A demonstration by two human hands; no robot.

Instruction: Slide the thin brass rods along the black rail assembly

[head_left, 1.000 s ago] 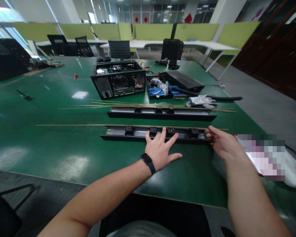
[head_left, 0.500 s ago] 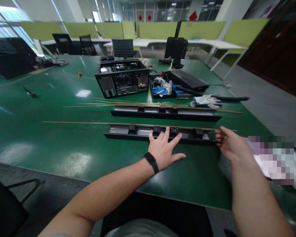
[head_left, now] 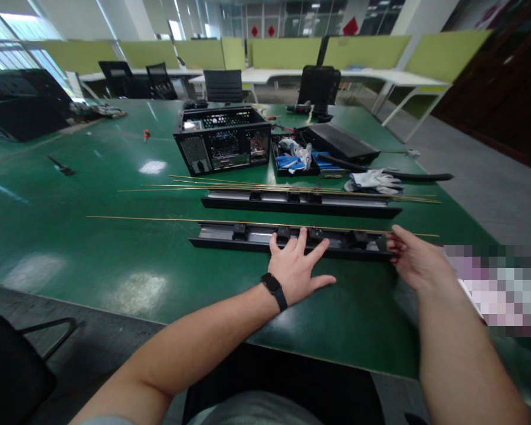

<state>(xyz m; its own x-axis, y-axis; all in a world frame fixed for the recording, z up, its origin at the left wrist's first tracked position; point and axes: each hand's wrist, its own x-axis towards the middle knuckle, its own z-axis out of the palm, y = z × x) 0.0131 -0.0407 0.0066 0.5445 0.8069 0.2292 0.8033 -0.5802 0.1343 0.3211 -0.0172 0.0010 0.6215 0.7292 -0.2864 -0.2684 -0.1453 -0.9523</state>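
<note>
My left hand (head_left: 293,264) lies spread, palm down, with its fingertips on the near black channel rail (head_left: 223,244), which has a silvery inside and several black blocks along it. A thin brass-coloured rod (head_left: 133,218) runs lengthwise over that rail and sticks out past both its ends. At the rail's right end, my right hand (head_left: 411,257) is closed, thumb and fingers pinched at the rod; the exact contact is partly hidden by the fingers. Behind lies a second similar rail (head_left: 265,205), with several more thin rods (head_left: 159,186) along its far side.
Beyond the rails stands an open black computer case (head_left: 223,144). To its right are a black tray (head_left: 294,172) holding blue-and-white gloves, a black panel (head_left: 340,141), another glove (head_left: 374,181) and a black tube (head_left: 429,176). Pliers-like tool (head_left: 62,167) lies at left on the green table (head_left: 92,254).
The brass-coloured rod has slid a little to the right along the near rail, so more of it shows beyond my right hand. My left hand stays on the rail.
</note>
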